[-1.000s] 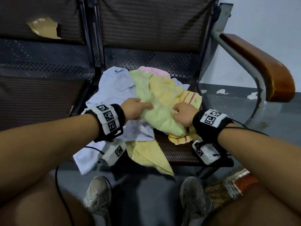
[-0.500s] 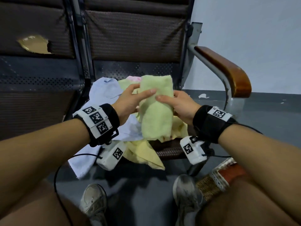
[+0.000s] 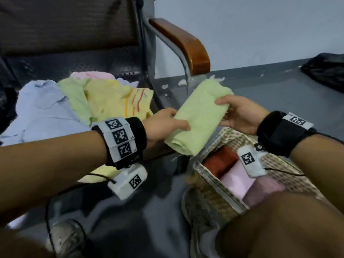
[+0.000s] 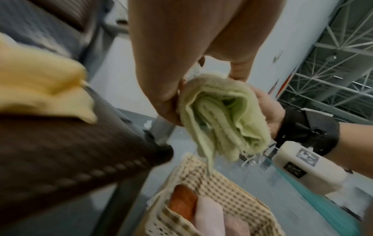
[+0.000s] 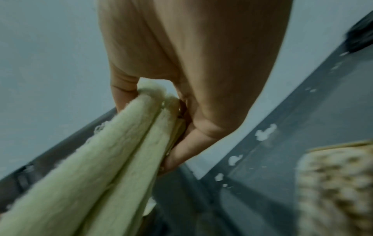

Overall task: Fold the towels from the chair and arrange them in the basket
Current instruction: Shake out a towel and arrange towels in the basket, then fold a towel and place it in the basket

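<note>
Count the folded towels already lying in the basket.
3: a rust-red towel at the far end, a light pink towel beside it, then a mauve towel nearest. The person's leg may hide more.

Pale blue-grey wall (image 3: 260, 30) above dark grey floor (image 3: 260, 86), black bag (image 3: 325, 71) lying far right.

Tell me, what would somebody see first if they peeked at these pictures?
First, the folded green towel in the middle, held by the left hand and the right hand above the woven basket. Next, the colourful towel pile on the chair seat to the left.
</note>
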{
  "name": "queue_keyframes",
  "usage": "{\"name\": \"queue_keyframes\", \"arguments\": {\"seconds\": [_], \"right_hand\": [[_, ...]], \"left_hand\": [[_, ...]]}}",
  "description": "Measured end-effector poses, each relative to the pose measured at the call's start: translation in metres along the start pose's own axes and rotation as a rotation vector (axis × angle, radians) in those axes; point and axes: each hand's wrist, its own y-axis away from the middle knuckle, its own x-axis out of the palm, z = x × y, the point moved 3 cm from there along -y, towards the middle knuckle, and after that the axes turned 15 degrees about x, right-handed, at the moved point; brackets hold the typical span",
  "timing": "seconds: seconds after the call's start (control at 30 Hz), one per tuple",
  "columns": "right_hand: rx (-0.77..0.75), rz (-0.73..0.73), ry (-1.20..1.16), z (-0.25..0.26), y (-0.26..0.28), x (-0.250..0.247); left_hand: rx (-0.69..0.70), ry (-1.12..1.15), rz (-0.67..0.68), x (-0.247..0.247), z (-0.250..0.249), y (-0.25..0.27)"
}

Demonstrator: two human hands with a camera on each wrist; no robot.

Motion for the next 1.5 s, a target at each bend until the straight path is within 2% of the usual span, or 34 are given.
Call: {"name": "queue_keyframes", "arguments": {"seconds": [0.13,0.27,0.37,0.47,0.63,0.7,0.8,0.87,0.93,0.97,1.07,1.2,1.33,1.4,1.5], "right_hand": [[0.123,-0.18,-0.09,-0.059,-0.012,-0.089],[0.251,-0.278,-0.143,-0.118,-0.04,-0.14],[0.35,-0.302,-0.19,-0.154,-0.067,-0.156],[0.442,-0.332,-0.135,-0.181,-0.09,-0.165],[0.434,-0.398,-0.081,-0.196,-0.111,-0.169],[0.408,-0.43,0.037,-0.189,-0.113,-0.169],[0.364,-0.508,0.535,-0.163,-0.104,-0.167],[0.32,-0.536,0.736,-0.138,-0.09,-0.162],[0.266,-0.503,0.791,-0.114,-0.075,-0.147],[0.238,-0.482,0.83,-0.102,-0.068,-0.137],[0.141,-0.35,0.94,-0.065,-0.045,-0.082],[0.08,-0.047,0.971,-0.029,-0.025,0.013],[0.074,0.109,0.949,0.005,-0.02,0.109],[0.035,0.118,0.958,0.018,-0.023,0.15],[-0.062,0.056,1.033,0.025,-0.031,0.199]], "left_hand": [[-0.029,-0.061,0.021,0.087,0.026,-0.041],[-0.12,-0.169,0.068,0.154,0.072,-0.069],[-0.158,-0.346,0.161,0.186,0.103,-0.086],[-0.208,-0.467,0.203,0.205,0.123,-0.097],[-0.272,-0.628,0.276,0.216,0.136,-0.105],[-0.282,-0.623,0.306,0.217,0.134,-0.106],[-0.24,-0.62,0.371,0.212,0.121,-0.104],[-0.184,-0.63,0.48,0.201,0.106,-0.101],[-0.086,-0.636,0.58,0.186,0.084,-0.097],[-0.031,-0.644,0.585,0.174,0.07,-0.095],[0.065,-0.633,0.507,0.127,0.033,-0.082],[0.066,-0.579,0.467,0.047,-0.005,-0.049],[0.066,-0.656,0.32,-0.037,-0.019,-0.002],[0.032,-0.686,0.234,-0.072,-0.017,0.021],[-0.005,-0.72,0.119,-0.116,-0.008,0.053]]}}
